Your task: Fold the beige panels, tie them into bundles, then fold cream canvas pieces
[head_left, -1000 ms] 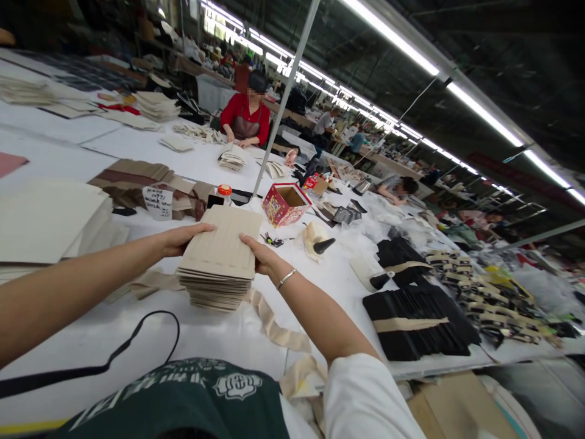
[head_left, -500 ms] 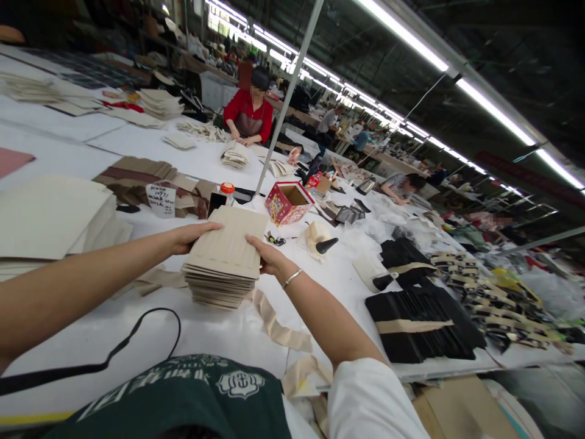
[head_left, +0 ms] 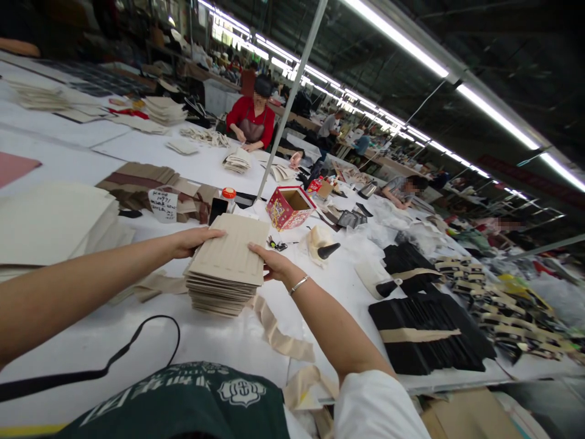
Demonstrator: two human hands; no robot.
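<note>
My left hand and right hand grasp opposite sides of the beige stack, in front of me at the white table, beside a curled strip — uneven pressure or a tilt could make its layers slip and fan out.

Light source: ceiling tube lights, in diagonal rows, are glowing overexposed white. Ceiling: is sinking into near-black between them. White tabletop: is returning a pale, soft sheen. Stacked beige sheets: are catching even light on top, while shadow is darkening the gaps between edges. Far background: is dimming and losing detail. Geometry: wide view is tilting the room and stretching shapes outward. Right edge: is smearing softly.
</note>
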